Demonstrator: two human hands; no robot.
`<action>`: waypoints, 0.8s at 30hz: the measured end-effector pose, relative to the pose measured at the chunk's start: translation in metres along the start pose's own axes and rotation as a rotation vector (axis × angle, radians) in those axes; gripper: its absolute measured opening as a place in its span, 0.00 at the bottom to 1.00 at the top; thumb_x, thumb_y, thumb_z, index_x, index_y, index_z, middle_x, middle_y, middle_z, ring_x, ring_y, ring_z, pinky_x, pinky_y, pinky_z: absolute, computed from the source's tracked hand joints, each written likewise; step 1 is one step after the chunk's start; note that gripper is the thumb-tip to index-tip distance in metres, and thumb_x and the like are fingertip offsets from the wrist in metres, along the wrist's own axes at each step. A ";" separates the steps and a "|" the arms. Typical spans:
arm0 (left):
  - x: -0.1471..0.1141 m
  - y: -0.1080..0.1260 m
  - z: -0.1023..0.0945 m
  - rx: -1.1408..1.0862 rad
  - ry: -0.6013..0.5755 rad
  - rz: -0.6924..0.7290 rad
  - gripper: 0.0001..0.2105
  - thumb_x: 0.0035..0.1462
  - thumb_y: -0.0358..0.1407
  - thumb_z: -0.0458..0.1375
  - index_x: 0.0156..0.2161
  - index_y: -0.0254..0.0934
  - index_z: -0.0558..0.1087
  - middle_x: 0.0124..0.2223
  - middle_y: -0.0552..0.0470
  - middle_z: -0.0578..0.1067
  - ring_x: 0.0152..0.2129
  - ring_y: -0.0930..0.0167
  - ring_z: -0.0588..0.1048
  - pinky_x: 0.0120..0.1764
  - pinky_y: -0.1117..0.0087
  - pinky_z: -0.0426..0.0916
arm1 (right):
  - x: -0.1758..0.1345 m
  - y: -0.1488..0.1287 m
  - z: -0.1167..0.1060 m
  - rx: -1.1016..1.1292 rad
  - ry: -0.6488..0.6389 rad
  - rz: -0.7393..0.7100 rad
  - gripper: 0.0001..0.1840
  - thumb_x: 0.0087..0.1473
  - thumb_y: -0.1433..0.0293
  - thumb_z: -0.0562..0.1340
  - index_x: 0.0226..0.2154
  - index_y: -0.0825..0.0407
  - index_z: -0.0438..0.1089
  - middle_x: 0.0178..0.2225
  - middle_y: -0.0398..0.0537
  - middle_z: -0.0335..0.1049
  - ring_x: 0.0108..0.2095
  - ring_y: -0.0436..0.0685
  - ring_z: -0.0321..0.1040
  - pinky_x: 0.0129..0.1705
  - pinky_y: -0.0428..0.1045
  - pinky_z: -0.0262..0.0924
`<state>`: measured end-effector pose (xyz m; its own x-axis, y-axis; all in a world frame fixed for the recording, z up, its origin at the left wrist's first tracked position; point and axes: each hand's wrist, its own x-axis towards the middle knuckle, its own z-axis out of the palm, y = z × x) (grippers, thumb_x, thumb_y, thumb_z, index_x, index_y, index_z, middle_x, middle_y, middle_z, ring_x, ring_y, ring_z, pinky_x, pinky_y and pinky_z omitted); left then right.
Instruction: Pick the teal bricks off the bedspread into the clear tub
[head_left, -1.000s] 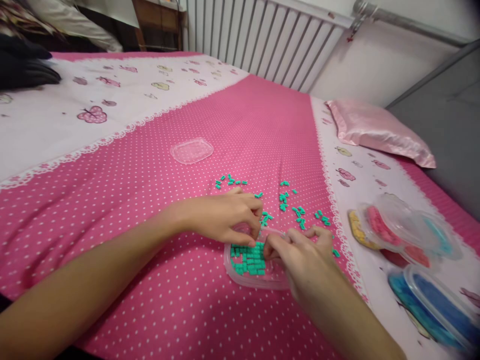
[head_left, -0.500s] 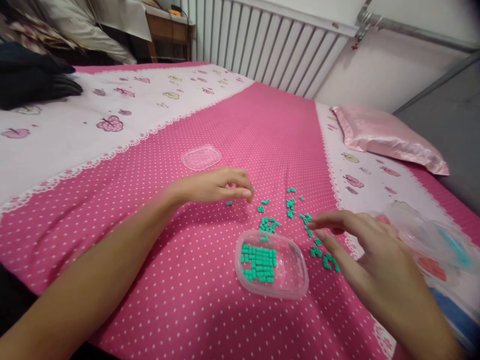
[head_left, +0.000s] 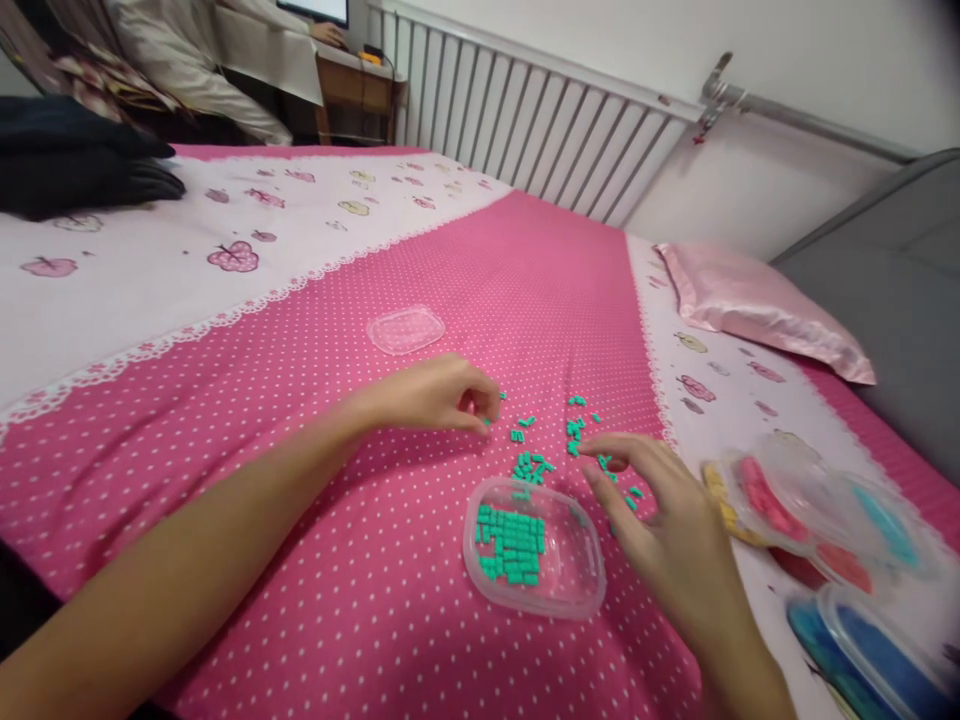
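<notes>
Small green building blocks [head_left: 531,467] lie loose on the pink dotted bedspread. More of them stand in tight rows inside a clear plastic tub [head_left: 574,590]. My left hand [head_left: 442,392] is beyond the tub to its left, fingers curled and thumb tip meeting the index finger around a green block [head_left: 487,422], only a bit of which shows. To the right of the tub, my right hand [head_left: 660,510] hovers low over other loose blocks, its thumb and index finger apart. The index fingertip is close to a small cluster of blocks [head_left: 574,430]; nothing shows between the fingers.
A clear lid [head_left: 406,330] lies flat beyond my left hand. At the right are stacked clear tubs with yellow, pink, red and turquoise contents [head_left: 825,510] and a blue-filled tub [head_left: 877,650]. A pink pillow [head_left: 757,310] and dark clothing [head_left: 82,155] lie farther off. Another person's hand [head_left: 328,34] rests at a desk.
My left thumb and index finger have closed together at a green block. My right hand has moved left toward the cluster of loose blocks. The view has shifted, showing more tubs at right.
</notes>
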<state>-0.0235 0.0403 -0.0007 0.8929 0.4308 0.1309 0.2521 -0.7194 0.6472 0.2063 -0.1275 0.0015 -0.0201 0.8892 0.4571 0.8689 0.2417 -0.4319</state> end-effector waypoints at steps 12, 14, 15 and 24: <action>0.012 0.039 0.054 -0.775 0.136 0.025 0.18 0.40 0.34 0.75 0.33 0.35 0.71 0.29 0.57 0.77 0.26 0.77 0.73 0.29 0.76 0.64 | -0.015 -0.037 -0.001 0.004 0.053 -0.040 0.09 0.60 0.74 0.62 0.39 0.45 0.76 0.36 0.40 0.79 0.35 0.53 0.76 0.39 0.47 0.66; 0.013 0.037 0.057 -0.808 0.134 0.023 0.18 0.39 0.35 0.76 0.32 0.35 0.72 0.29 0.57 0.76 0.25 0.78 0.73 0.29 0.76 0.64 | -0.015 -0.035 0.000 0.011 0.033 -0.046 0.10 0.60 0.75 0.61 0.40 0.45 0.76 0.37 0.41 0.79 0.37 0.53 0.76 0.40 0.48 0.67; 0.013 0.037 0.059 -0.824 0.130 0.022 0.19 0.38 0.36 0.76 0.32 0.35 0.72 0.29 0.58 0.76 0.25 0.78 0.72 0.29 0.76 0.65 | -0.014 -0.034 0.001 0.015 0.017 -0.044 0.10 0.60 0.74 0.61 0.40 0.45 0.76 0.38 0.41 0.79 0.38 0.53 0.76 0.41 0.48 0.67; 0.011 0.024 0.058 -0.584 0.152 0.070 0.20 0.48 0.52 0.70 0.32 0.36 0.74 0.31 0.53 0.77 0.28 0.74 0.72 0.33 0.72 0.65 | -0.015 -0.012 0.012 0.091 -0.118 0.050 0.12 0.63 0.70 0.57 0.38 0.44 0.77 0.36 0.45 0.79 0.37 0.56 0.76 0.39 0.50 0.68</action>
<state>0.0139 -0.0041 -0.0278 0.8259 0.4973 0.2658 -0.0895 -0.3497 0.9326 0.1902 -0.1397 -0.0095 -0.0403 0.9391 0.3412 0.8219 0.2253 -0.5232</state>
